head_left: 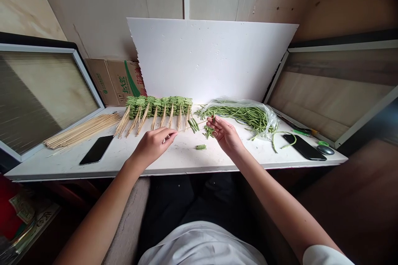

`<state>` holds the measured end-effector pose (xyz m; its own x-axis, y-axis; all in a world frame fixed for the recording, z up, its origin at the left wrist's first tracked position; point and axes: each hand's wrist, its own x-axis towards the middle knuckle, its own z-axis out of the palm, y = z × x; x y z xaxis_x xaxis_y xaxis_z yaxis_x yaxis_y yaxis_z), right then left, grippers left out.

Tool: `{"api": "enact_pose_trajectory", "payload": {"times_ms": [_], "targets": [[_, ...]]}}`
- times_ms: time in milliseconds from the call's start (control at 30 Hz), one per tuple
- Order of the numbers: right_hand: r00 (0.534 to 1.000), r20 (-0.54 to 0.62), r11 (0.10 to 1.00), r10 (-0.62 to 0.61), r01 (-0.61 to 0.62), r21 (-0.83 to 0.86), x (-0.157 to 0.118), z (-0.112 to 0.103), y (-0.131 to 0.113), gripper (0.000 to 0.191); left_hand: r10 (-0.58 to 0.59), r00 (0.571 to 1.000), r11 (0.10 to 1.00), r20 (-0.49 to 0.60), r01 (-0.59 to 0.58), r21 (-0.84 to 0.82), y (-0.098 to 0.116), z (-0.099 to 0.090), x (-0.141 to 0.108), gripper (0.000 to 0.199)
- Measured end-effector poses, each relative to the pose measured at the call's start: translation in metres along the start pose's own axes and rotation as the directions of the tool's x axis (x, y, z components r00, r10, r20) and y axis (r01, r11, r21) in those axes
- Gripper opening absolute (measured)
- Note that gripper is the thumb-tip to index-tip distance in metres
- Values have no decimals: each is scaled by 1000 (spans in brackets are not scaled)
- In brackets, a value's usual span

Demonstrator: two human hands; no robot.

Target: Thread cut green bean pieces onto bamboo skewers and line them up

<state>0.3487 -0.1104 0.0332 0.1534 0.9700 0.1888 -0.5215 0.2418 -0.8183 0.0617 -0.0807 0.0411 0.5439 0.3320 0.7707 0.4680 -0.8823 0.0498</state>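
My left hand (154, 145) pinches one end of a thin bamboo skewer (182, 131) over the white table. Bundled pieces of green bean (193, 125) are threaded on the middle of that skewer. At its other end, my right hand (226, 134) holds a short green bean bundle (214, 116) between thumb and fingers, at the tip. Below the hands, another small bean bundle (201, 147) lies on the table. Some loose cut bean pieces (209, 131) are just left of my right hand. Finished bean skewers (160, 109) are stacked at the back left.
Bare skewers (82, 130) lie in a pile at the left, near a phone (97, 150). Long green beans (245, 116) fill a clear plastic bag at the right. Another phone (303, 147) and a grey mouse (325, 149) are farther right. A white foam board (211, 58) stands behind.
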Motion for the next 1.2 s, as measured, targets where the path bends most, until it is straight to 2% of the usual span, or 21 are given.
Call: {"api": "enact_pose_trajectory", "payload": {"times_ms": [767, 1200], "targets": [[999, -20, 999, -46, 46, -1, 1, -2, 3, 34, -49, 999, 999, -14, 49, 6, -3, 4, -2, 16], [995, -48, 990, -83, 77, -115, 7, -10, 8, 34, 30, 998, 995, -49, -25, 100, -2, 2, -1, 16]]}}
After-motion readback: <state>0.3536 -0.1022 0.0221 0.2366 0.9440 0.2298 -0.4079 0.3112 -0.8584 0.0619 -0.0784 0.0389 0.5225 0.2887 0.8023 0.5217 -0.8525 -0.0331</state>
